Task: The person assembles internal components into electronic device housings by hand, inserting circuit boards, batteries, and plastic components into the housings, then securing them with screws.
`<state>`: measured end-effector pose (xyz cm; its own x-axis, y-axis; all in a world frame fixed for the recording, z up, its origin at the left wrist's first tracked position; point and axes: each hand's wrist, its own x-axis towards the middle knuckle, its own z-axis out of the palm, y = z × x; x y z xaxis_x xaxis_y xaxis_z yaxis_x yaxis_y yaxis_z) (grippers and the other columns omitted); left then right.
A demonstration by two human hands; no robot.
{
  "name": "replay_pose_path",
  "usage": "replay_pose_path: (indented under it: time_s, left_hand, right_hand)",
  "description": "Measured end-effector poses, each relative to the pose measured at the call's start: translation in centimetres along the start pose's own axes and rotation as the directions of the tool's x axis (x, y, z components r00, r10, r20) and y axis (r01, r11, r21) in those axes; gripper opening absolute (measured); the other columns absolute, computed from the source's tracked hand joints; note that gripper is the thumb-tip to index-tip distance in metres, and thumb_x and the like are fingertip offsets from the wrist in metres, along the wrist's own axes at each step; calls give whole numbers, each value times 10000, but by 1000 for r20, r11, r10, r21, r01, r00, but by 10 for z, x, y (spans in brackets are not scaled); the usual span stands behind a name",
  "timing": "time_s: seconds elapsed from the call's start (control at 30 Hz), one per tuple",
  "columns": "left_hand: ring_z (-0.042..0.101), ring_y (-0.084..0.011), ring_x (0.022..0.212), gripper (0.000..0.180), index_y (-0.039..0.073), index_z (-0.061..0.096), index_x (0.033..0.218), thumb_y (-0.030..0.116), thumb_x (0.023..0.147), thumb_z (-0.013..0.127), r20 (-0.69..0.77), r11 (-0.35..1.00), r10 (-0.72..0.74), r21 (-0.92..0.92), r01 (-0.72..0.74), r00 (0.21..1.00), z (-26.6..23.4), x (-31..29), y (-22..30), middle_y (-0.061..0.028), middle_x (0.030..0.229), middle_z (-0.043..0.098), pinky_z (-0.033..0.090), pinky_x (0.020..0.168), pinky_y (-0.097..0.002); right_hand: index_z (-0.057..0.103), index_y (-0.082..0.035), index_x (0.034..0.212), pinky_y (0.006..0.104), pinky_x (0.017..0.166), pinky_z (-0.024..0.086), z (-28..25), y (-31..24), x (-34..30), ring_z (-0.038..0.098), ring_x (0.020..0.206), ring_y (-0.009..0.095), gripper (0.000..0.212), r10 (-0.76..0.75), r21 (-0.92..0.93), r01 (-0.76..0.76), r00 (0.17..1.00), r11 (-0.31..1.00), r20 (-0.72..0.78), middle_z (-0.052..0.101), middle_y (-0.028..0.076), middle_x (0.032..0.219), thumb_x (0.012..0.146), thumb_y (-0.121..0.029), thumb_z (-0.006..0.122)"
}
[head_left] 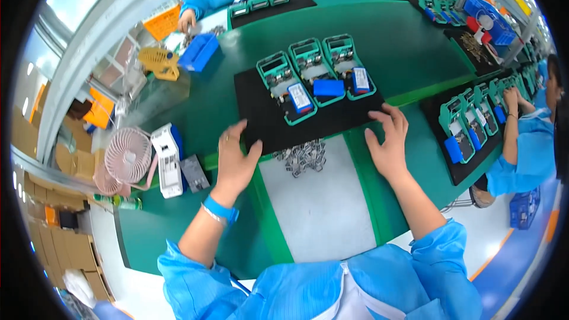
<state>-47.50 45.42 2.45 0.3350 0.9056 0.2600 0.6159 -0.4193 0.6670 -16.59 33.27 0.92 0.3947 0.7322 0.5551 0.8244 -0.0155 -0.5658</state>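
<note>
My left hand (236,157) hovers at the near left edge of a black mat (261,115), fingers apart and nothing in it. On the other side, my right hand (388,142) is spread at the mat's near right corner, also holding nothing. Between and beyond them, three green device housings stand side by side on the mat: a left one (278,77), a middle one (305,62) and a right one (342,53). Each has a blue battery pack at its near end. A pile of small metal clips (303,157) lies near my left hand on a white sheet (320,213).
At left are a pink fan (127,157), a white-and-blue casing (169,163) and a grey plate (194,173). Farther off stand a blue bin (199,52) and a yellow fan (159,63). Co-workers handle similar housings (459,130) at right and across the table.
</note>
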Motion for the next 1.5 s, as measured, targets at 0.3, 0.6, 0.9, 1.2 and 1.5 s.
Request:
replay_pose_path:
  time_s: [0.3, 0.6, 0.9, 1.2, 1.5]
  left_hand:
    - [407, -422, 1354, 755, 29, 475, 1420, 462, 853, 721, -42, 938, 327, 137, -319, 944, 80, 85, 38, -289, 1425, 456, 299, 1133, -502]
    - [546, -364, 1112, 579, 46, 532, 1357, 284, 872, 741, -184, 930, 319, -130, -345, 930, 97, 91, 29, -200, 1196, 535, 460, 965, -424]
    - [538, -370, 1151, 337, 8, 591, 1213, 252, 980, 580, -380, 926, 90, -308, -218, 920, 68, 76, -3, -190, 1220, 591, 392, 1037, -455]
    - [362, -370, 1412, 549, 38, 636, 1286, 411, 888, 694, -49, 942, 302, 168, -290, 952, 76, 66, 16, -184, 1430, 504, 306, 1147, -473]
    - [346, -356, 1412, 618, 43, 643, 1270, 468, 829, 732, -43, 928, 314, 226, -297, 949, 74, 60, 15, -143, 1396, 503, 296, 1144, -533]
  right_hand:
    - [659, -86, 854, 404, 774, 460, 29, -49, -32, 605, 882, 280, 145, -231, 134, 190, 870, 972, 435, 618, 69, 874, 804, -182, 755]
    - [606, -80, 774, 424, 692, 457, 32, -61, -32, 608, 792, 282, 200, -208, -51, 258, 868, 965, 451, 606, 78, 797, 776, -220, 750]
    - [641, -60, 842, 388, 697, 521, 9, -48, -17, 620, 787, 269, 63, -381, 137, 365, 765, 921, 519, 628, 74, 854, 824, -103, 684]
    - [611, -61, 825, 382, 641, 538, 12, -58, 2, 636, 790, 268, 63, -353, 19, 500, 585, 866, 730, 597, 79, 803, 840, -106, 654]
    - [641, -60, 863, 421, 670, 531, 2, -55, 14, 659, 774, 309, 92, 248, -250, -75, 568, 965, 785, 646, 104, 861, 851, -141, 684]
